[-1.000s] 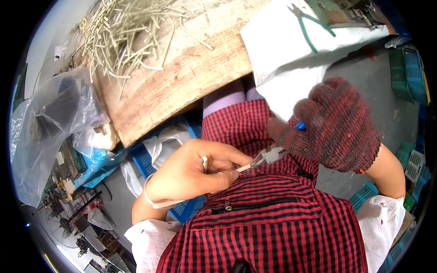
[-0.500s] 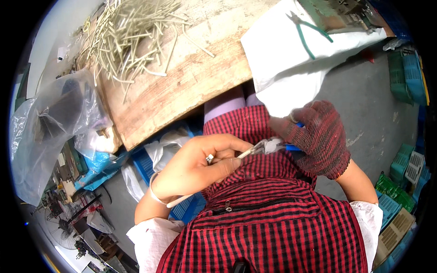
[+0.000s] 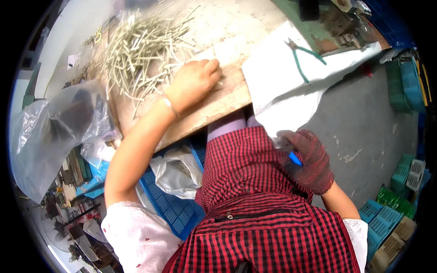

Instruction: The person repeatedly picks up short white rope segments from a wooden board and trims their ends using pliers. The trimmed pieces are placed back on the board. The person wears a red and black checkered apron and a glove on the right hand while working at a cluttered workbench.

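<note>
My bare left hand (image 3: 193,84) rests over the wooden table at the right edge of a heap of thin pale tubes (image 3: 141,54). Its fingers are curled inward, and whatever they hold is hidden under the hand. Over my lap, my right hand (image 3: 307,161), in a dark red and black knitted glove, is closed round blue-handled pliers (image 3: 295,158). Only part of a handle shows clearly; the jaws are blurred against the white cloth and apron.
Green-handled pliers (image 3: 300,59) lie on a white cloth (image 3: 273,82) draped over the table's right corner. Below the table, a blue crate (image 3: 175,211) holds a white plastic bag (image 3: 177,175). A clear plastic bag (image 3: 54,132) hangs at left. Several baskets (image 3: 382,223) stand on the floor at right.
My left hand has left the pliers' jaws, where it held a pale tube, and reached forward to the heap. My right hand with the pliers has dropped slightly toward me.
</note>
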The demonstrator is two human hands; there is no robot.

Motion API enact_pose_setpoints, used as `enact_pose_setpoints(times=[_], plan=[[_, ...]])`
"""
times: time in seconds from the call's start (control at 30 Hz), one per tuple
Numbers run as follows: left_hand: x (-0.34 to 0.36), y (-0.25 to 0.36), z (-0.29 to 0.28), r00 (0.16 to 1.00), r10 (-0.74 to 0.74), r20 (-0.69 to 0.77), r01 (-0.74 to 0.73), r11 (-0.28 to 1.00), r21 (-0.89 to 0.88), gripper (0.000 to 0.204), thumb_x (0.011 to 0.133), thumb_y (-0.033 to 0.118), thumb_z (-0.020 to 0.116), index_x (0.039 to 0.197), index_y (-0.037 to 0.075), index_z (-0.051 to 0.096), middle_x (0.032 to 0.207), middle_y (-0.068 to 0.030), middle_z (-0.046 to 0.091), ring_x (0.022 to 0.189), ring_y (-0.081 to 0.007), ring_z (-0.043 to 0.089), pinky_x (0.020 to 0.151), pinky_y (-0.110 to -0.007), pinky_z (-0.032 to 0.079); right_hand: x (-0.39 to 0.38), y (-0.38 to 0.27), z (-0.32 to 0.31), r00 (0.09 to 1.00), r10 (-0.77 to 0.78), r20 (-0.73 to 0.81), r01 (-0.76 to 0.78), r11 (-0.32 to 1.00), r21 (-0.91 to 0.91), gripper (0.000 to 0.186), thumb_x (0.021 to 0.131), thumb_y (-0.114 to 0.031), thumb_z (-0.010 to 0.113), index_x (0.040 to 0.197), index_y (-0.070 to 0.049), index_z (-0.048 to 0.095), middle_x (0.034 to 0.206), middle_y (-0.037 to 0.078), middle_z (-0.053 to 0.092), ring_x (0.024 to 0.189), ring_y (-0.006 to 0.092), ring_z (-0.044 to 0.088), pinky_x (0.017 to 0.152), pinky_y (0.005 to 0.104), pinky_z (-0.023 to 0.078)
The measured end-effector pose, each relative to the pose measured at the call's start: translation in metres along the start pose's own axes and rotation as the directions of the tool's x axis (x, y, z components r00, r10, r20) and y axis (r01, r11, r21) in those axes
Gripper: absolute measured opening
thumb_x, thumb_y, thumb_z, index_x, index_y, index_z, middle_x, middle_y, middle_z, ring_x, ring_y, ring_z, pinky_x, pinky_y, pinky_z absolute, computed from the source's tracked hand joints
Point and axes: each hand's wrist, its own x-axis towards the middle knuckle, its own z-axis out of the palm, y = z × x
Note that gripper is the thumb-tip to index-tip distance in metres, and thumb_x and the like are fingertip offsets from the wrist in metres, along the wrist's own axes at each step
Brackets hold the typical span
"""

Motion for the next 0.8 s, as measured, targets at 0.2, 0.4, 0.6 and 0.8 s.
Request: enact_pose_setpoints(times=[0.2,0.4,0.6,0.8], plan=[[0.008,0.099,-0.065,0.685,-0.688,-0.241,0.092,0.410,-0.907,0.018,0.089,0.000,0.061,0.107,0.003,0.058,0.078,-0.0055,0.061,0.065,-0.0130,0.059,0.058,-0.025,0.046,-0.013,0.019,0.014,0.818,0.479,0.319,-0.561,0.539,0.628,0.057,0.087,-0.009,0.067,0.139,-0.002,0.045,0.115,0.013,0.064,0.101,0.0160,0.061,0.088,0.0319,0.051],[-0.052,0.165,-0.086,0.597,-0.597,0.536,0.246,-0.499,-0.831,0.030,0.095,-0.001,0.055,0.125,-0.001,0.055,0.072,-0.0004,0.058,0.060,-0.0064,0.051,0.055,-0.020,0.038,0.026,-0.039,0.003,0.972,0.026,0.235,-0.028,1.000,0.005,0.063,0.074,-0.012,0.075,0.134,-0.009,0.054,0.110,0.017,0.063,0.093,0.0315,0.063,0.084,0.0407,0.050],[-0.061,0.165,-0.106,0.481,-0.557,0.676,0.267,-0.642,-0.719,0.029,0.092,-0.004,0.057,0.120,-0.004,0.063,0.062,-0.0016,0.057,0.052,-0.0083,0.052,0.048,-0.021,0.040,0.040,-0.057,0.002,0.963,-0.152,0.224,0.194,0.964,-0.180,0.067,0.067,-0.007,0.074,0.132,-0.010,0.056,0.091,0.016,0.067,0.088,0.0344,0.063,0.077,0.0428,0.051],[-0.054,0.154,-0.109,0.472,-0.454,0.755,0.340,-0.697,-0.632,0.029,0.089,-0.006,0.058,0.118,-0.006,0.063,0.062,-0.0009,0.058,0.052,-0.0069,0.050,0.048,-0.021,0.037,0.044,-0.077,-0.006,0.952,-0.171,0.254,0.241,0.930,-0.277,0.058,0.067,-0.007,0.074,0.124,-0.011,0.061,0.083,0.013,0.066,0.071,0.0292,0.063,0.064,0.0400,0.048]])
